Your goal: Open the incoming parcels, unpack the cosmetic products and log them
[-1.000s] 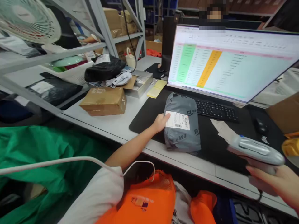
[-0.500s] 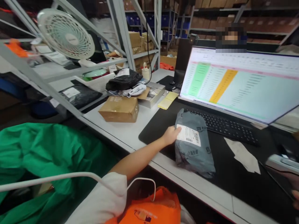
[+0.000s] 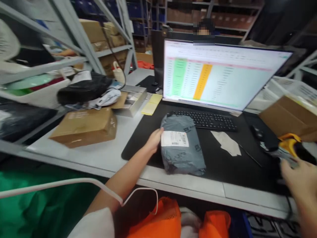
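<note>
Left hand (image 3: 154, 140) is gripping the left edge of the grey parcel (image 3: 182, 155), beside its white label (image 3: 174, 138). Parcel is resting on the black mat (image 3: 138, 145) on the desk (image 3: 205, 185), near the front edge and just before the keyboard (image 3: 213, 121), label facing up. Right hand (image 3: 296, 175) is holding a silver-grey scanner (image 3: 286, 154) toward the mat's right end; blur is obscuring finger detail. Pale paper (image 3: 226, 142) is lying between parcel and scanner; a cardboard box (image 3: 85, 127) is sitting left of the mat.
</note>
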A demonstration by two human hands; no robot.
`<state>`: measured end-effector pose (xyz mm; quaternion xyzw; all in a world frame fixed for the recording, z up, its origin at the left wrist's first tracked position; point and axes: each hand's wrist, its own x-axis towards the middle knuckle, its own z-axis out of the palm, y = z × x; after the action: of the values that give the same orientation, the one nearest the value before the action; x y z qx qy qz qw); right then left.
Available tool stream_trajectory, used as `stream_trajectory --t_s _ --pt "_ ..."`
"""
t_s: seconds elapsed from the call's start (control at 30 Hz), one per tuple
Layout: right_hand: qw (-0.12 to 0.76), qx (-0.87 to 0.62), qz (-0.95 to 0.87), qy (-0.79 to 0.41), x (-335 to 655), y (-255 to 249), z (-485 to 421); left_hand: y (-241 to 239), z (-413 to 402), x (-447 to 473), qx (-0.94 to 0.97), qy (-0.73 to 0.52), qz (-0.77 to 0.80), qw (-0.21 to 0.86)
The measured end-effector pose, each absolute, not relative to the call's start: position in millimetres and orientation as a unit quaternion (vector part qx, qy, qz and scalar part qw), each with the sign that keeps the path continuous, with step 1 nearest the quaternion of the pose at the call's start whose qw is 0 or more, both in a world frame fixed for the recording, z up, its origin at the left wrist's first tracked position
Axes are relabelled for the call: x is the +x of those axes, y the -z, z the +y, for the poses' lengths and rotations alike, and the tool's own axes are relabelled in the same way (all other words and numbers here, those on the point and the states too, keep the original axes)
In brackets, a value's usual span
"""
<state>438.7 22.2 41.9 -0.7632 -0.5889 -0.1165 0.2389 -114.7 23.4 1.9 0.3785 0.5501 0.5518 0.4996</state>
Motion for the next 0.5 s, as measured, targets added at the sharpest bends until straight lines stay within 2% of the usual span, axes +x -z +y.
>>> stream_trajectory --t_s 0.03,0.13,0.17,0.37,0.5 --pt "0.251 -0.757 -0.59 0.122 431 -37 24 1 27 -115 0.372 -0.553 0.557 0.495" --pt "0.249 -0.653 -0.715 -0.01 378 -25 61 6 32 -117 0.368 -0.559 0.582 0.461" --pt "0.246 -0.639 -0.729 -0.018 356 -22 79 6 32 -119 0.371 -0.56 0.591 0.445" --pt "0.131 -0.659 -0.74 0.026 278 -15 152 4 29 -128 0.411 -0.557 0.616 0.375" --pt "0.113 -0.687 -0.716 0.056 267 -11 163 2 30 -126 0.418 -0.559 0.604 0.385"
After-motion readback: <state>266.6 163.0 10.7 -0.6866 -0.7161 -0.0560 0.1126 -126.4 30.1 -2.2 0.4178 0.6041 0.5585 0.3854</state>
